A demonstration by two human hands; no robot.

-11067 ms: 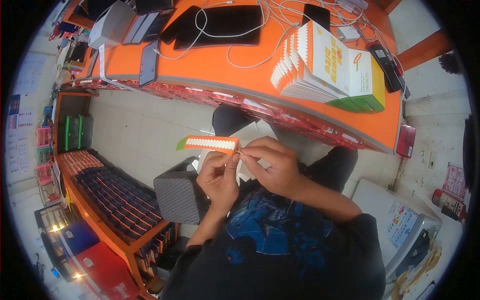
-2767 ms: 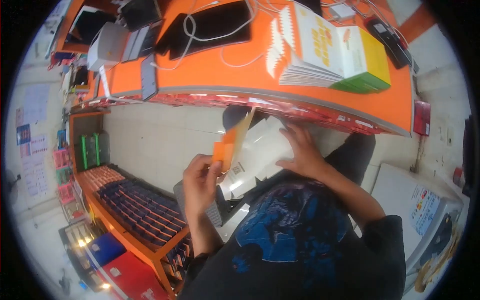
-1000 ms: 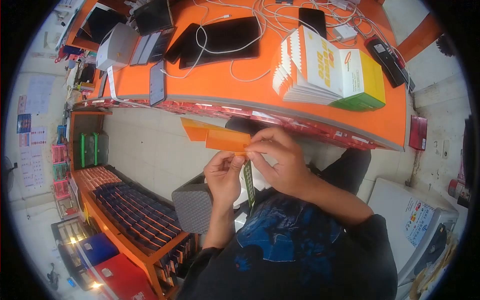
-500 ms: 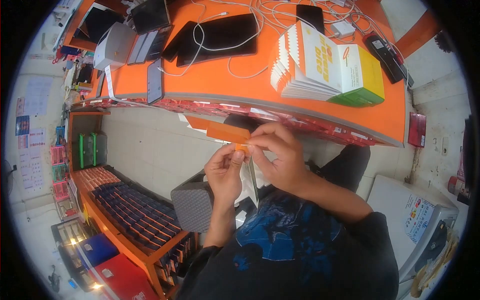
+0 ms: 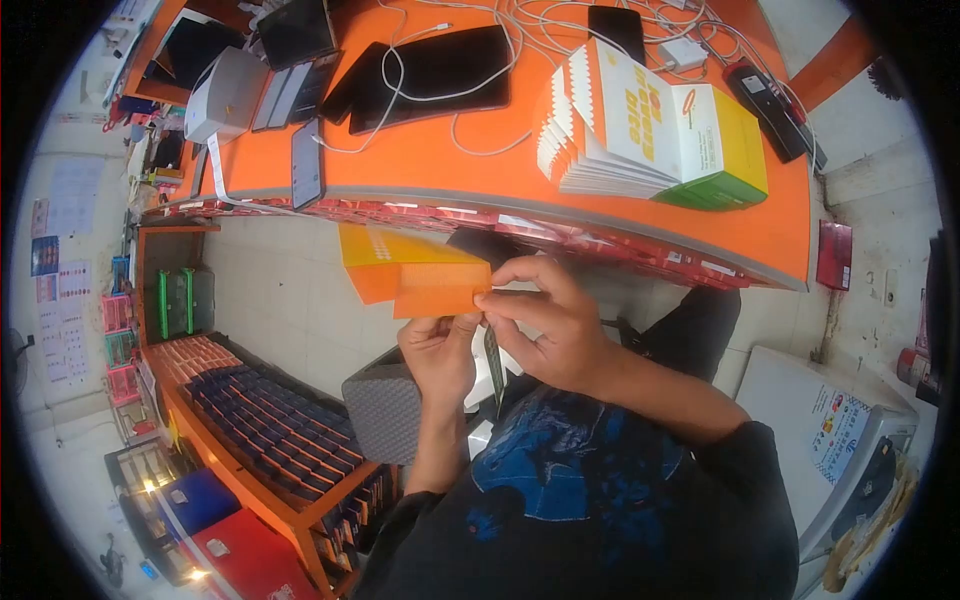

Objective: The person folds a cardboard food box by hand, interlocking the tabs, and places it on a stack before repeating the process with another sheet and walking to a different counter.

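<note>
Between my hands is a partly folded cardboard carton, orange on its inner faces, with a yellow printed panel showing at the left. My left hand pinches its lower edge between thumb and fingers. At the right end of the carton, my right hand grips the edge with thumb and fingertips. A narrow, dark greenish panel hangs below the fingers, partly hidden by the right hand. On the orange desk ahead stands a fanned stack of white-and-yellow printed cartons, against a yellow and green box.
Tablets, a phone, tangled white cables and a black handheld device lie on the desk. A grey textured stool is near my left forearm. A shelf of dark boxes runs along the left.
The carton has turned and opened out to the left, showing a wider orange face and the yellow panel. My left hand has shifted slightly left and down; the right keeps its grip.
</note>
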